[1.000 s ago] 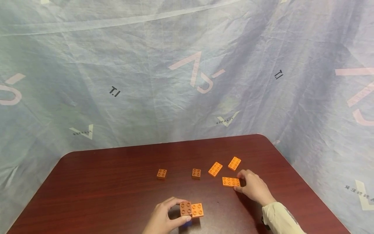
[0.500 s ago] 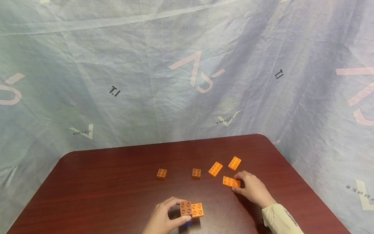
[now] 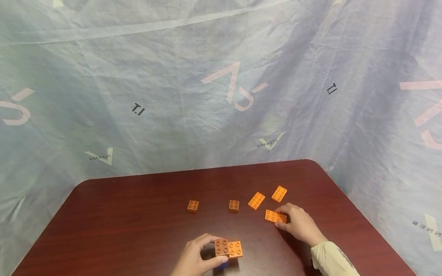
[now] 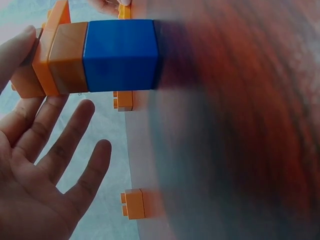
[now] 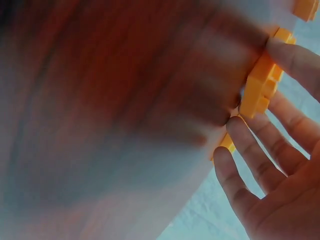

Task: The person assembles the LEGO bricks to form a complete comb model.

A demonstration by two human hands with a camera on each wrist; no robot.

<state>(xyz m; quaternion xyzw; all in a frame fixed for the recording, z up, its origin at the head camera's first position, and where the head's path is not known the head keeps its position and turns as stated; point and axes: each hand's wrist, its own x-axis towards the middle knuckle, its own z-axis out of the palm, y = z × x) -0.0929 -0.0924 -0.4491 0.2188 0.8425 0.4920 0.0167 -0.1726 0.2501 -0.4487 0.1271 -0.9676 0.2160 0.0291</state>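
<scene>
My left hand (image 3: 198,255) pinches the upper part of a brick stack between thumb and fingers. Blue at the base (image 4: 122,55), the stack has a brown-orange brick (image 4: 67,57) above it, then a thin orange plate (image 3: 236,249) that juts out to the right. A brown-orange brick (image 3: 222,247) with studs tops it. The stack is upright on the table. At the right, my right hand (image 3: 299,224) pinches a flat orange eight-stud building brick (image 5: 260,82) by its long sides, thumb on the near side. Its right end is partly hidden by the fingers.
Two more flat orange bricks, one (image 3: 256,201) and another (image 3: 279,194), lie behind the right hand. Two small brown-orange bricks, one (image 3: 233,206) and another (image 3: 193,206), stand farther left on the dark red table (image 3: 138,230). A printed cloth (image 3: 172,96) hangs behind.
My right hand's fingers have slid slightly left along the flat brick, which has turned a little. The left hand and its stack hold still; the head view has shifted slightly.
</scene>
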